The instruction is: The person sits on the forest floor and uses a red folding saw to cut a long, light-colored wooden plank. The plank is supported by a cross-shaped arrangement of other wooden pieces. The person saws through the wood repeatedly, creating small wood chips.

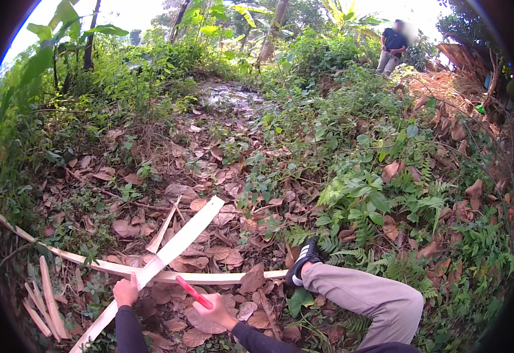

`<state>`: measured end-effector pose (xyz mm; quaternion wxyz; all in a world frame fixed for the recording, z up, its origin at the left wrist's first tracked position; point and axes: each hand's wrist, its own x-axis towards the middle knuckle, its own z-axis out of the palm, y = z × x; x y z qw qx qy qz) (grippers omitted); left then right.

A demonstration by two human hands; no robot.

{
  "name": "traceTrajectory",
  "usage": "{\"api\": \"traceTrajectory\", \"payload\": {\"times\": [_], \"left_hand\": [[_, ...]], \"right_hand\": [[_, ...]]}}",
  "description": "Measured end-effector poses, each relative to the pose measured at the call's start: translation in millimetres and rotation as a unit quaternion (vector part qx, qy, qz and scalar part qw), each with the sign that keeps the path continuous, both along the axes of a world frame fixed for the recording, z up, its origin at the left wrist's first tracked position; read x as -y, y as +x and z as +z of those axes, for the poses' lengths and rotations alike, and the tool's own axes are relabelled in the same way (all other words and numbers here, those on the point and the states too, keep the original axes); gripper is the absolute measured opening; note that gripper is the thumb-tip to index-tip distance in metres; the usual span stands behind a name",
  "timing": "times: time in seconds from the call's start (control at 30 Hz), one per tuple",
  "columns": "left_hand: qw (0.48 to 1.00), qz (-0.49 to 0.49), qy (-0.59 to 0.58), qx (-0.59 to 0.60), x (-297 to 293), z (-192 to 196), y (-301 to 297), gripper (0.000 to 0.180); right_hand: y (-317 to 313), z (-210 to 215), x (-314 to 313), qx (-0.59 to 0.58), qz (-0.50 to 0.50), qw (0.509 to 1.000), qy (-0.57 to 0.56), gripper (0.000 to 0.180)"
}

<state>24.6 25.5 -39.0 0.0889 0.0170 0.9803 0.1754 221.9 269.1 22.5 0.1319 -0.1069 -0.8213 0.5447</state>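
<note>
My left hand (126, 291) is closed round a long, flat pale wooden strip (189, 231), which slants from the lower left up toward the middle. This strip crosses over a second, longer pale strip (101, 265) lying along the leaf-covered ground. In my right hand (216, 312) is a slim red tool (193, 291), its tip pointing up and left toward the crossing; its exact kind is not clear. The tool's visible tip stands apart from the slanted strip. A thin split sliver (166, 226) lies beside the slanted strip's upper part.
Several short pale strips (50, 300) lie at the lower left. My dark shoe (304, 262) is at the long strip's right end. Brown dry leaves (204, 259) cover the ground, with green ferns (413, 262) at right. A person (392, 47) stands far off at upper right.
</note>
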Motion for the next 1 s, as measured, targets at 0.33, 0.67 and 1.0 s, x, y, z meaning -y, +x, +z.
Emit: {"api": "traceTrajectory", "payload": {"times": [0.33, 0.67, 1.0], "left_hand": [[1.000, 0.006, -0.025, -0.010, 34.2, 5.4, -19.1, 0.071], [0.999, 0.035, -0.008, 0.023, 44.5, 13.6, -15.3, 0.072], [0.998, 0.038, 0.014, 0.055, 40.0, 15.9, -17.2, 0.073]], "right_hand": [[46.4, 10.5, 16.8, -0.032, 0.012, 0.999, 0.017, 0.025], [48.6, 14.6, 15.6, -0.002, 0.037, 0.999, 0.025, 0.021], [1.7, -18.6, 11.6, 0.010, 0.024, 1.000, 0.006, 0.029]]}}
